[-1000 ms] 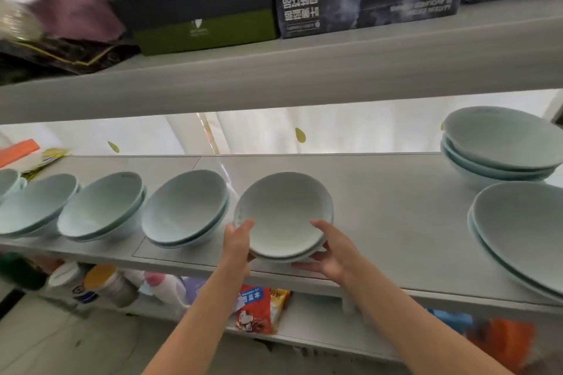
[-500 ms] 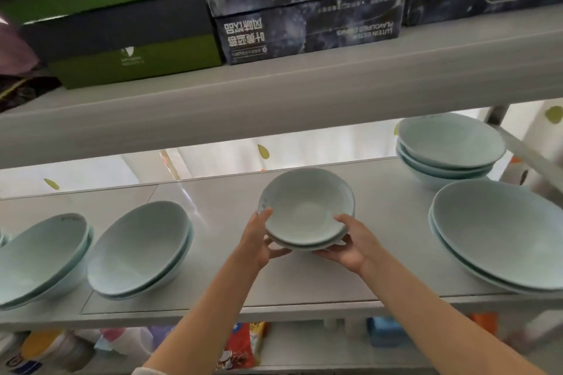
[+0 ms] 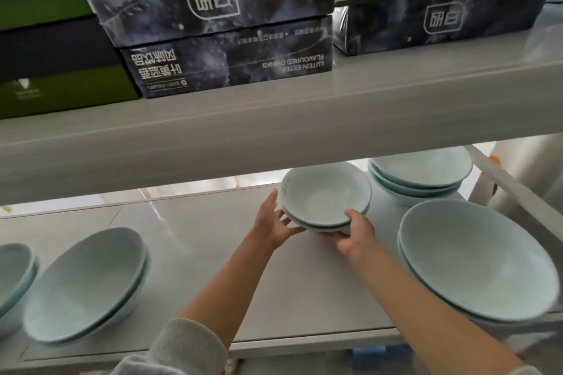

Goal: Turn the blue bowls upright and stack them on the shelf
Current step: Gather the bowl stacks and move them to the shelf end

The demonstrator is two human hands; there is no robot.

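Now the pair of nested pale blue bowls [image 3: 325, 196] had travelled rightward along the shelf [image 3: 198, 240], away from the left-hand pairs, and hung close beside the back stack [image 3: 419, 178]. Left hand [image 3: 274, 224] and right hand [image 3: 353, 233] each kept a grip clamped on the rim. Setting them onto that stack looked imminent.

Bare shelf [image 3: 195, 240] between bowl stacks [image 3: 88, 286]
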